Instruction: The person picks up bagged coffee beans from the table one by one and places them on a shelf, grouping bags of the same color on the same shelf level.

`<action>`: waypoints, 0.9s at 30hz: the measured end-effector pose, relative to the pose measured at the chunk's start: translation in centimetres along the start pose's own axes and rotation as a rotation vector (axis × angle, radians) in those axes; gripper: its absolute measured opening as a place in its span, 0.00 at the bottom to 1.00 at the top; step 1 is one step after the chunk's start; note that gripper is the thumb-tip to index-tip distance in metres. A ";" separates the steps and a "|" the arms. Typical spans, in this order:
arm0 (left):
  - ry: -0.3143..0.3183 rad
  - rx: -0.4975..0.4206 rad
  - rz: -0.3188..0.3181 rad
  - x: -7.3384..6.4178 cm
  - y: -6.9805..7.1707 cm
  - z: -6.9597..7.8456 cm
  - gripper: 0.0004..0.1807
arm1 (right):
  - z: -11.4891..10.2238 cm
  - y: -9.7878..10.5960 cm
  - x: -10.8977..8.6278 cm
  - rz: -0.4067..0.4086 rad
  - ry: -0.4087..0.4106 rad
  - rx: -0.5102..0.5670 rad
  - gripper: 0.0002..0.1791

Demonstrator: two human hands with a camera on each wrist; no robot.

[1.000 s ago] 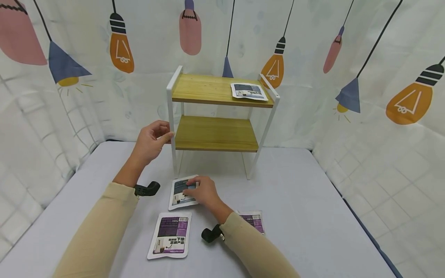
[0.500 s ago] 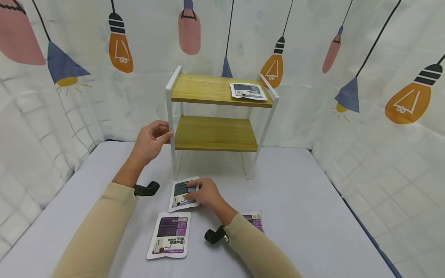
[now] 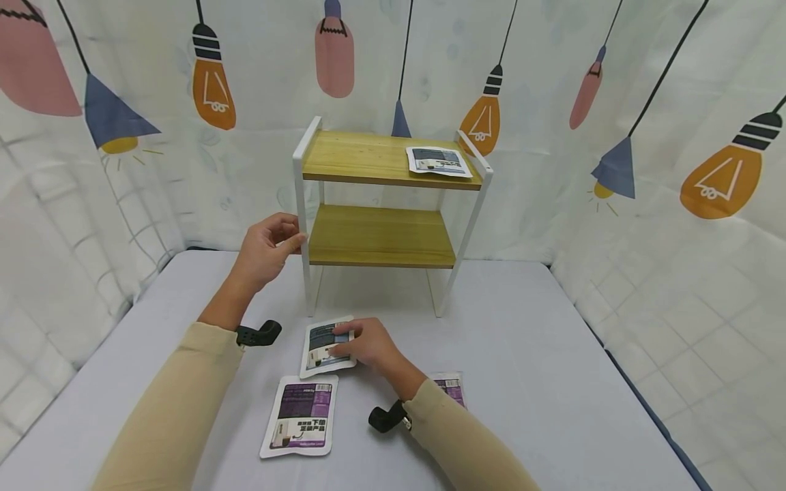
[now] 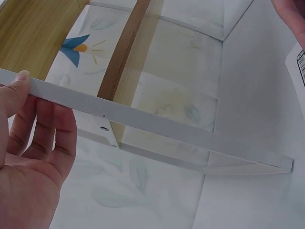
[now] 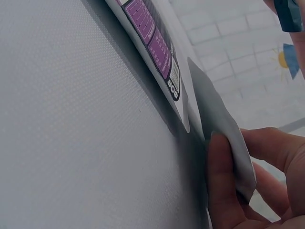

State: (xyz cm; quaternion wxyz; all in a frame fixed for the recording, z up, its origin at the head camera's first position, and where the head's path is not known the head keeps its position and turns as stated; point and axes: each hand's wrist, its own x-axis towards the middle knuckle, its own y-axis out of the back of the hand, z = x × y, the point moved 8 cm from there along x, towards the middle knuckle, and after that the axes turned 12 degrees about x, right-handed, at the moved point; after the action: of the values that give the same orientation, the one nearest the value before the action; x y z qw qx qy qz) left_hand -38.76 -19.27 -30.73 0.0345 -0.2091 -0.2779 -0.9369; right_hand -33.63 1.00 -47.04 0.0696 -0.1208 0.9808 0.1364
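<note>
My left hand (image 3: 267,247) pinches the front left upright of a small two-tier shelf (image 3: 381,235) with wooden boards and a white frame. In the left wrist view the thumb lies over the white frame bar (image 4: 157,121), with the fingers curled beneath it. A flat white pouch with a dark blue label (image 3: 317,353) is in front of the shelf; my right hand (image 3: 371,346) grips its right edge. Seen from the right wrist, thumb and fingers clasp the pouch's grey side (image 5: 217,112), which tilts up from the tablecloth.
One purple-labelled pouch (image 3: 301,417) lies nearer me on the white tablecloth (image 3: 528,368). Another purple-labelled pouch (image 3: 451,389) is partly hidden behind my right sleeve. A blue-labelled pouch (image 3: 439,161) rests on the top board's right end. Patterned curtains (image 3: 264,150) surround the table.
My right hand has drawn the blue-labelled pouch slightly toward me and to the right. The left hand stays at the shelf upright.
</note>
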 end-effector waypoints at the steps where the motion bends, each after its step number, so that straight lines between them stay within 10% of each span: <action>1: 0.001 0.001 -0.002 0.0 0.0 0.0 0.12 | 0.0 0.0 0.0 -0.002 -0.001 0.003 0.19; 27: 0.031 0.018 -0.020 0.0 0.0 0.0 0.13 | 0.5 0.6 -0.8 -0.011 -0.021 0.133 0.20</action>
State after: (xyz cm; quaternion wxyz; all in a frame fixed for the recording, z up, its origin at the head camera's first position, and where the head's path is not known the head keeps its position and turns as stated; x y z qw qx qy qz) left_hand -38.77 -19.26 -30.79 0.0311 -0.1914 -0.2879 -0.9378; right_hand -32.91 1.87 -47.27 0.0886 -0.1198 0.9862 0.0717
